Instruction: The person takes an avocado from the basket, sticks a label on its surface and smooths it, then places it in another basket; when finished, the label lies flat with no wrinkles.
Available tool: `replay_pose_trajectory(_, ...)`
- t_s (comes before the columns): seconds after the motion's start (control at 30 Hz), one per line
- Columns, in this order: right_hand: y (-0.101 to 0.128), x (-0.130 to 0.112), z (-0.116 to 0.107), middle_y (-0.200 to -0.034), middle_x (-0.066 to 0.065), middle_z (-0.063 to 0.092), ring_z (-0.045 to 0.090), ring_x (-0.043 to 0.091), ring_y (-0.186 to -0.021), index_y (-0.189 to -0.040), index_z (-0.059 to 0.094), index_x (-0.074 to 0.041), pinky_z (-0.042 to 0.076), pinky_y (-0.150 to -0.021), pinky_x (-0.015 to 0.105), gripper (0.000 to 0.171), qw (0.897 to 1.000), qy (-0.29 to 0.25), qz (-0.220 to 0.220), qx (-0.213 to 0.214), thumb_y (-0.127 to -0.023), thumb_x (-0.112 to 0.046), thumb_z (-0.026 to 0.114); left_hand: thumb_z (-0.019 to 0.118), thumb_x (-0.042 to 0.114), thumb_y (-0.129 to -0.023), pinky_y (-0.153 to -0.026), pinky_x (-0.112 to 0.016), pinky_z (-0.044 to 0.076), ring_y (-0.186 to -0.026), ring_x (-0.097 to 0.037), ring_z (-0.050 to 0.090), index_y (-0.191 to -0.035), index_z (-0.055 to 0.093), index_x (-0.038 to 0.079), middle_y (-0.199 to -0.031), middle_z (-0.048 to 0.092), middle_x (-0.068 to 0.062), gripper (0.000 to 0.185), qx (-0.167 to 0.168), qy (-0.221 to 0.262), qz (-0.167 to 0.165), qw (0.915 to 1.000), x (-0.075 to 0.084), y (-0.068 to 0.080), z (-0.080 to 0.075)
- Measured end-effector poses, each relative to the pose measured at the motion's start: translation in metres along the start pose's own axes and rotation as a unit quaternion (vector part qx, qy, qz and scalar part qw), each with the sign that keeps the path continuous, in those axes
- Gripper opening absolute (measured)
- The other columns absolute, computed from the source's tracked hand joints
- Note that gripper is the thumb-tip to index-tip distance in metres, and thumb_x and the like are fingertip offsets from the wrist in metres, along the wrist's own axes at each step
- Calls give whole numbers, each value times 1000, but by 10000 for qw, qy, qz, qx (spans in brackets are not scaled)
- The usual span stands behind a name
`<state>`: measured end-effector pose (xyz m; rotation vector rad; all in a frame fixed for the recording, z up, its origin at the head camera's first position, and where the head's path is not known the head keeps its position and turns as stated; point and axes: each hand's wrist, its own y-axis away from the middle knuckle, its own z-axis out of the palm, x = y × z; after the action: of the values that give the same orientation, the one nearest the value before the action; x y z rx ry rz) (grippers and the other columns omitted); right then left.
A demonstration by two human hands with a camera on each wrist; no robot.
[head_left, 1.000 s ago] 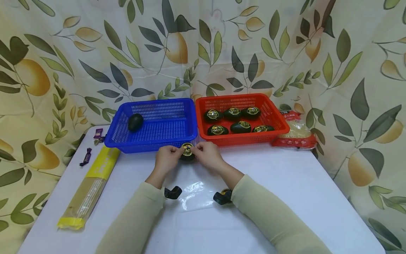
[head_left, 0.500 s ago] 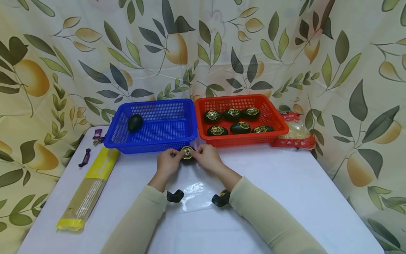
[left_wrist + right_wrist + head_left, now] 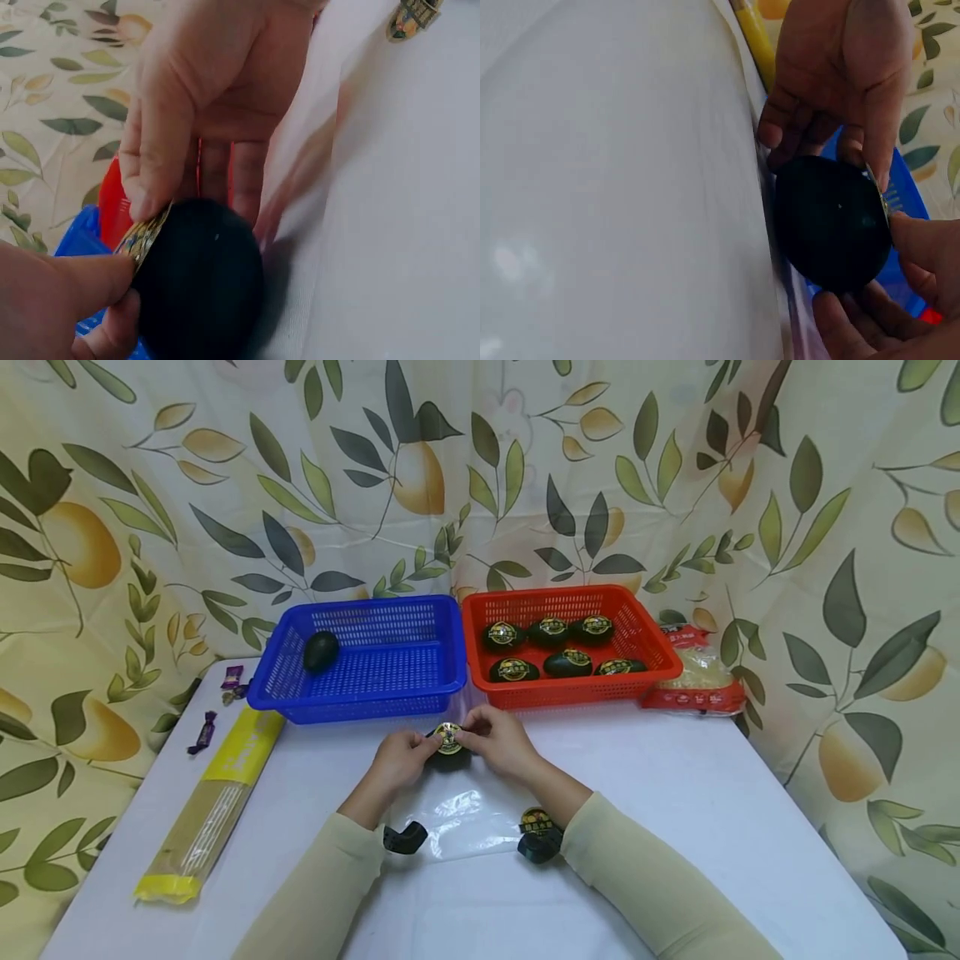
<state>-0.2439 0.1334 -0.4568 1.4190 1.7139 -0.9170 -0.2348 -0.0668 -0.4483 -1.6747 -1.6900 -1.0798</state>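
A dark green avocado (image 3: 450, 760) is held between both hands over the table, in front of the blue basket. A round black-and-gold sticker (image 3: 448, 737) lies on its upper side. My left hand (image 3: 401, 758) grips one end of the avocado, its thumb at the sticker's edge. From the other end my right hand (image 3: 504, 742) grips it, the thumb on the sticker and fingers curled beneath, as the right wrist view shows. In the left wrist view the sticker (image 3: 142, 238) is seen edge-on; how firmly it sticks all round, I cannot tell.
A blue basket (image 3: 360, 703) holds one avocado without a visible sticker; a red basket (image 3: 577, 692) holds several stickered ones. A clear plastic sheet (image 3: 465, 827) and another sticker (image 3: 536, 820) lie nearby. Noodle pack (image 3: 213, 802) and purple-wrapped sweets (image 3: 202, 732) lie left, a red bag (image 3: 697, 681) right.
Both hands and the avocado have moved slightly towards me, away from the baskets. My right wrist has shifted right, showing more of the sticker on the table.
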Motion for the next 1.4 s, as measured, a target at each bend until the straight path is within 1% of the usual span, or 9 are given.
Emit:
replay_pose_trajectory(0.13,1,3,-1,-103,0,75,70,20,-101,-101,74,-17,58,-93,40,10,9987,348,-341,123,-94,-22,78,74,41,-96,-73,-32,50,-91,-24,62,-92,70,7,-95,69,-8,34,477,-145,398,9980,-4,1,3)
replay_pose_trajectory(0.2,2,5,-1,-107,0,76,72,20,-102,-105,77,-18,60,-92,40,12,9960,604,-644,166,-94,-23,78,78,34,-94,-82,-37,57,-98,-26,67,-95,73,9,-100,73,-9,25,812,-124,989,9917,-7,0,6)
replay_pose_trajectory(0.3,3,7,-1,-111,2,76,72,19,-103,-111,80,-17,60,-89,37,18,9883,1015,-1129,162,-96,-25,77,79,20,-94,-94,-45,59,-110,-29,71,-105,79,9,-112,76,-10,16,1123,-282,2064,9716,-10,0,10)
replay_pose_trajectory(0.37,4,6,-1,-113,4,76,72,20,-103,-116,80,-16,61,-88,36,22,9828,1246,-1359,137,-96,-25,77,77,17,-96,-97,-47,58,-113,-31,70,-112,81,10,-118,75,-11,19,1106,-560,2507,9601,-10,1,10)
replay_pose_trajectory(0.47,6,4,-4,-119,7,74,71,23,-109,-122,78,-14,60,-94,39,28,9738,1568,-1645,35,-96,-26,76,73,21,-98,-103,-49,55,-119,-32,68,-124,77,13,-126,72,-11,27,845,-963,2675,9550,-8,2,7)
replay_pose_trajectory(0.73,7,1,-11,-131,12,71,65,29,-126,-130,73,-11,52,-109,47,36,9571,1980,-2099,-270,-97,-25,75,70,28,-101,-107,-51,52,-128,-35,60,-143,62,11,-138,63,-12,46,165,-1122,2335,9657,-9,-1,5)
replay_pose_trajectory(0.97,8,-1,-7,-130,11,69,66,29,-120,-133,71,-12,55,-104,45,36,9389,2318,-2483,-559,-99,-22,72,62,32,-106,-119,-57,38,-144,-36,47,-147,58,12,-151,56,-12,46,-357,142,1365,9899,-22,-7,-1)
replay_pose_trajectory(1.17,3,-6,-3,-128,5,73,67,24,-121,-127,71,-13,53,-106,44,36,9381,2320,-2464,-736,-96,-31,75,62,34,-105,-120,-55,38,-144,-34,48,-143,64,16,-150,59,-10,42,-493,741,741,9933,-23,-11,-5)
replay_pose_trajectory(1.4,-3,-12,-8,-133,4,70,63,23,-126,-137,68,-15,50,-111,42,42,9290,2624,-2274,-1277,-99,-32,73,69,31,-101,-117,-48,44,-138,-28,54,-137,67,13,-145,62,-9,41,-723,1561,-25,9851,-18,-15,-5)
